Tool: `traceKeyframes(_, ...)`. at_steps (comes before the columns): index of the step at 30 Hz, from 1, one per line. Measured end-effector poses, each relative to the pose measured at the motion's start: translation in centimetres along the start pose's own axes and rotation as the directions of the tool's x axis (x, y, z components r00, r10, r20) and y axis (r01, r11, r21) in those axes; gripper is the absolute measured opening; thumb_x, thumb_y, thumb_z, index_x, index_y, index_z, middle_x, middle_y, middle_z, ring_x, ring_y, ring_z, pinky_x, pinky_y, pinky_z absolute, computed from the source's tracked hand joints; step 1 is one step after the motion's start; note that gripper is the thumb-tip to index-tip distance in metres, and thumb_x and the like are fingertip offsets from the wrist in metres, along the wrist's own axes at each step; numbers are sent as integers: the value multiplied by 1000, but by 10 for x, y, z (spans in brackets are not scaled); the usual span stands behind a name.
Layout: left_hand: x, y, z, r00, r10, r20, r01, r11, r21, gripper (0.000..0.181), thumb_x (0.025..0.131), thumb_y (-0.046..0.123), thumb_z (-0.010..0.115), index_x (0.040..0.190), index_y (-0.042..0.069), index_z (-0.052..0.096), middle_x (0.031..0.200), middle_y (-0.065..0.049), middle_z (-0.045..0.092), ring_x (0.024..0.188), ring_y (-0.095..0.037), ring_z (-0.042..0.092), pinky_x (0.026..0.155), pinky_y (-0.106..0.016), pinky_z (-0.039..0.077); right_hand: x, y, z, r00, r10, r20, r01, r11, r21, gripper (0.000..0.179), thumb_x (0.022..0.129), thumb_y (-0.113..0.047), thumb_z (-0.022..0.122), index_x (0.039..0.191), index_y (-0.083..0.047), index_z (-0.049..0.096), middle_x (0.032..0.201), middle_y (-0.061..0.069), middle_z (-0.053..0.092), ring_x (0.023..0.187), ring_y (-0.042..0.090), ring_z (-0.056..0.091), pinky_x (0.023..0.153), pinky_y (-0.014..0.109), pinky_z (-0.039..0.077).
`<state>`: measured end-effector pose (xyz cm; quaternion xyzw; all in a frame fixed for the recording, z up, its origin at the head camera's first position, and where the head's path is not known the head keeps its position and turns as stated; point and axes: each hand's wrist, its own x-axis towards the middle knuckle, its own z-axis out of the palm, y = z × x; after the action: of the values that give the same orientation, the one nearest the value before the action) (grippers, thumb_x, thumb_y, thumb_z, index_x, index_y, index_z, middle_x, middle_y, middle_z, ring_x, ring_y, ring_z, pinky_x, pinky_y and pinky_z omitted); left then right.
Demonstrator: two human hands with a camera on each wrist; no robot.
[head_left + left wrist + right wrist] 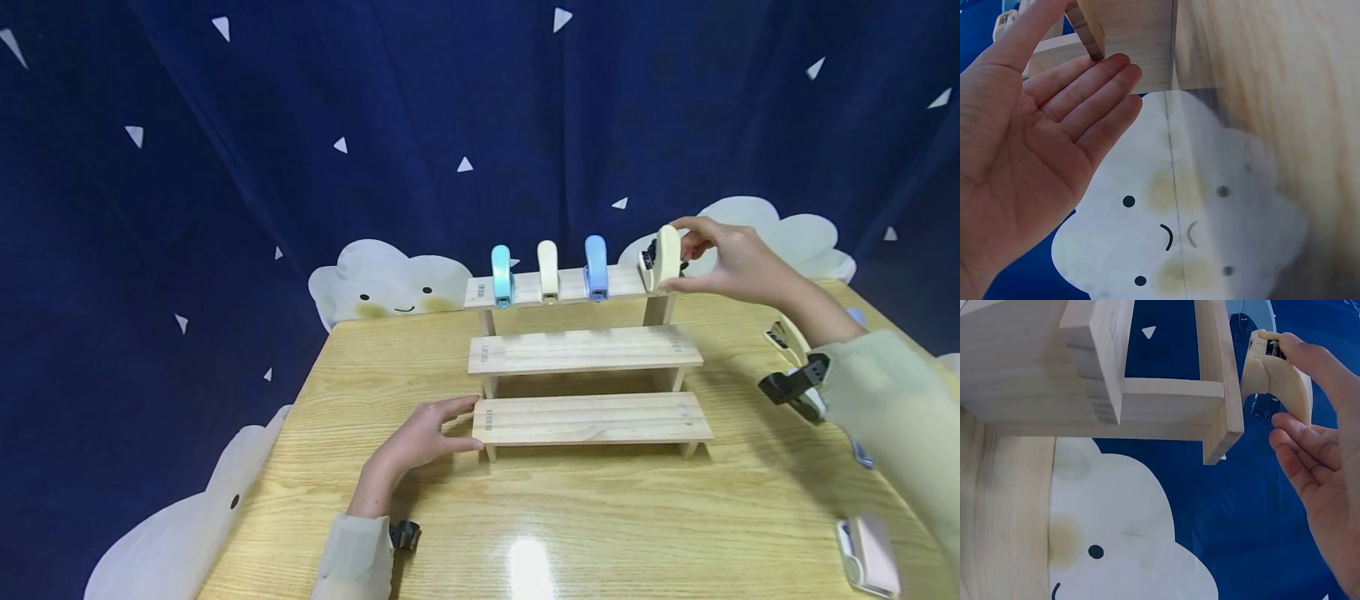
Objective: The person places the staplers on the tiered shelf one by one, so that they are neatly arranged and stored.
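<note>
At the right end of the top tier of a wooden three-step rack (585,350), my right hand (738,260) pinches a cream stapler (667,257) between thumb and fingers. The right wrist view shows that stapler (1272,378) at the end of the top board. Left of it on the same tier stand a blue stapler (596,265), another cream stapler (548,268) and a turquoise stapler (502,273). My left hand (427,433) touches the left end of the lowest step, thumb and fingers spread around its corners; its palm (1029,137) holds nothing.
On the table's right side lie a pink stapler (870,554) and a cream stapler (787,340), the latter partly behind my right wrist. Bits of blue items show past the right sleeve. A dark blue curtain (465,100) and white cloud cutouts (390,279) stand behind the table (600,517).
</note>
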<state>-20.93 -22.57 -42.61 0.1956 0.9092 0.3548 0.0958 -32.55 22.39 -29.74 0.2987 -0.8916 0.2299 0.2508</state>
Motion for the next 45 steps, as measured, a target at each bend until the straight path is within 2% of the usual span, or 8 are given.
traceKeyframes(9,0,2,0,1000,3,0,-3,1000,-2,78,82,43,76,147,13,45,149,-7,50,138,-28,48,115,-48,40,8,-6,2,998,2,66,-2,1000,3,73,64,-20,92,126,-2,58,89,4,69,81,11,59,73,5,38)
traceKeyframes(18,0,3,0,1000,-6,-3,6,1000,7,77,82,41,77,147,15,46,148,-6,51,138,-27,48,115,-47,40,14,-14,1,988,43,148,-43,999,0,72,69,-24,89,129,-2,56,95,6,69,86,19,63,73,11,44)
traceKeyframes(25,0,4,1,1000,1,2,-1,1000,5,77,82,39,77,148,13,45,148,-7,51,139,-28,47,115,-48,40,17,-14,2,980,53,192,-54,999,-3,74,71,-27,88,132,-2,54,97,8,68,90,24,64,74,18,48)
traceKeyframes(32,0,4,1,1000,1,3,-1,1000,-1,78,82,40,77,148,13,45,149,-7,51,139,-27,47,115,-48,40,18,-13,4,973,67,220,-69,998,1,76,73,-29,87,134,-1,52,98,8,67,90,23,63,71,20,47)
traceKeyframes(38,0,3,1,1000,0,1,0,1000,-2,78,82,40,77,147,12,45,149,-7,51,138,-28,48,114,-48,41,17,-12,2,967,87,239,-89,996,-2,81,76,-32,85,140,1,47,102,10,68,96,26,64,77,31,50)
traceKeyframes(42,0,2,1,1000,1,-2,-1,1000,3,78,82,40,77,147,13,45,148,-7,51,138,-27,48,115,-47,41,12,-5,-3,975,80,206,-86,996,19,78,77,-28,84,140,1,48,107,13,68,102,31,64,89,45,50)
traceKeyframes(45,0,2,0,1000,3,-6,-3,1000,4,77,82,41,77,147,14,46,148,-6,51,138,-26,48,115,-47,40,6,3,-7,980,76,184,-80,997,18,73,78,-26,83,139,-2,51,110,16,68,104,34,62,93,52,48)
